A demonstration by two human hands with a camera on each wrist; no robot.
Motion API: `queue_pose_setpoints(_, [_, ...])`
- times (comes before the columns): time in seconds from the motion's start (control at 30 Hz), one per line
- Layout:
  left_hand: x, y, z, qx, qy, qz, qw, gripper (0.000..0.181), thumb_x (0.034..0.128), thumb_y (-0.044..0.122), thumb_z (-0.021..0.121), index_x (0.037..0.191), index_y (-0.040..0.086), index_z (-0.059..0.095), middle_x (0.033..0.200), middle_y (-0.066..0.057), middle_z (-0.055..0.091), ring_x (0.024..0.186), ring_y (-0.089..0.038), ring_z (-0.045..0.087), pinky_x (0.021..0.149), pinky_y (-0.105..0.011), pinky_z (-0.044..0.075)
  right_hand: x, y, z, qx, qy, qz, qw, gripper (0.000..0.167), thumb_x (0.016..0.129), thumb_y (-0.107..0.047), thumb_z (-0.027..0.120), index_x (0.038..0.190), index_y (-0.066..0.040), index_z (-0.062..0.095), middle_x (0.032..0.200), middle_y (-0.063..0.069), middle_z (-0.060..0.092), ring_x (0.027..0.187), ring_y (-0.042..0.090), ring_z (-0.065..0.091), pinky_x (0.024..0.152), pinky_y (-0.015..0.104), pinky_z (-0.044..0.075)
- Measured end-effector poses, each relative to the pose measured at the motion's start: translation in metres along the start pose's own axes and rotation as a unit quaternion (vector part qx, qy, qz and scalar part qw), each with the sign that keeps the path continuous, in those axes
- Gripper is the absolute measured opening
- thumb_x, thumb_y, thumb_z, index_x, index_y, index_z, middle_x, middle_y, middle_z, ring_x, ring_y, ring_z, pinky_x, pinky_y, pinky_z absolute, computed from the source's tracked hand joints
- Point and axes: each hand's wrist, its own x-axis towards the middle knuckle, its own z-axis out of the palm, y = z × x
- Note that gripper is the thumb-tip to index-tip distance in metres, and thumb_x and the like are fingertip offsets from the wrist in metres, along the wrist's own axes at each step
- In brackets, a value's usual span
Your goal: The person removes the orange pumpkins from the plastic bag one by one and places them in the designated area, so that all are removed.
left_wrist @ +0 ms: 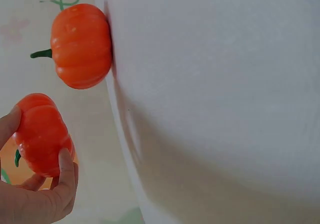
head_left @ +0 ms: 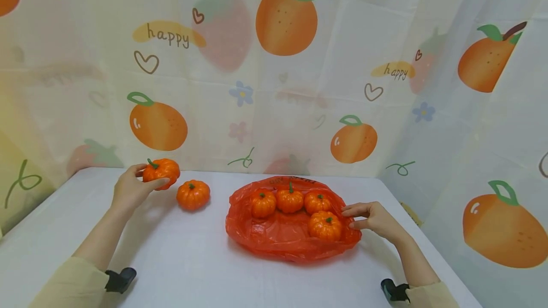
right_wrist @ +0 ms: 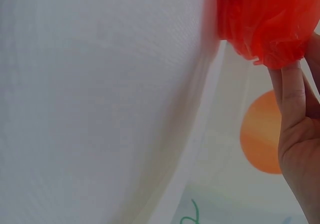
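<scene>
I have the small pumpkin (head_left: 161, 175) raised at the left, the fingers of my left hand (head_left: 129, 189) clamped on it; a second pumpkin (head_left: 193, 196) sits just beside on the white surface (head_left: 184, 260); to its right, four more pumpkins (head_left: 325, 226) lie in an open red bag (head_left: 274, 239); my right hand (head_left: 378, 220) touches its right rim, whether clamped I cannot tell; a fruit-printed curtain (head_left: 295, 118) hangs behind.

A small nook screened by hanging cloth (head_left: 274, 149), behind and along the right of a white surface (head_left: 184, 260). Cartoon oranges (head_left: 287, 23), faint strawberries (head_left: 222, 32) and "happy" lettering (head_left: 168, 35) look homely, but whether this is a home or a studio cannot be told.
</scene>
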Motion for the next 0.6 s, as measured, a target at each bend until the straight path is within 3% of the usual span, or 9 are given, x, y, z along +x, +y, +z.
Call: queue_pose_setpoints(0.6, [0.013,-0.028,0.002,0.037,0.015,-0.043,0.9983,0.086,0.0887,0.036,0.069,0.146,-0.013,0.027,0.144,-0.04,0.037,0.129,-0.052,0.039,0.11,-0.062,0.039,0.0,0.002,-0.001,-0.003,0.002,-0.004,1.0,0.031,0.083,-0.009,0.067,0.113,-0.004,0.074,0.134,0.024,0.062,0.128,0.046,0.053,0.086,0.033,0.061])
